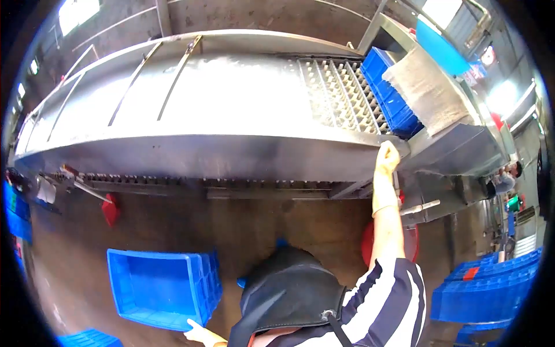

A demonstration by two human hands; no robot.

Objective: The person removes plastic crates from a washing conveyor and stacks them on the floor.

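My left hand [199, 333] is at the lower edge of a blue plastic crate [205, 286], gripping its rim near the corner. The crate's open side faces up toward me, and its inside looks bare. My right arm reaches out to a long metal conveyor machine [231, 153]. At the top edge of its side wall, my right hand [388, 158] is closed in a fist; what its fingers hold, if anything, is hidden. Just beyond that hand, another blue crate [393, 95] sits tilted at the end of the conveyor, partly under a hanging pale flap [428, 87].
A roller bed with pale knobs [341, 92] lies beside the tilted crate. Below the machine are a red round container [409, 243] and a pipe handle [421, 207]. Stacked blue crates [485, 292] stand at right, and a red-headed tool [110, 209] hangs at left.
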